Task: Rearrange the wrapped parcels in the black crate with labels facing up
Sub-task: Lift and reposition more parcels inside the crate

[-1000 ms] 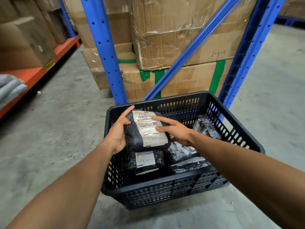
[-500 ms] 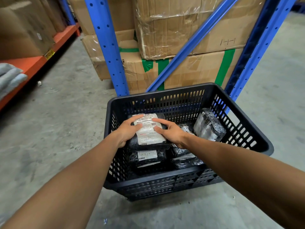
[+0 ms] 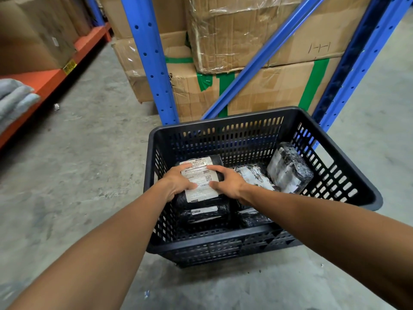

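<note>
Two hands [image 3: 202, 183] gripping black-wrapped parcel [image 3: 201, 175], white label up

A grey concrete floor [image 3: 73, 157], scuffed and dusty, fills the lower part of the scene. Blue metal racking rises behind: one perforated upright [image 3: 152, 61] at centre, a diagonal brace [image 3: 266, 54] slanting up to the right, and a second upright [image 3: 355, 61] at far right. Stacked cardboard boxes [image 3: 252, 90] sit behind it, some banded with green tape [image 3: 314, 83], the top one wrapped in clear film [image 3: 223, 34]. At left runs an orange shelf beam [image 3: 55, 79] bearing more boxes [image 3: 38, 34].
</note>
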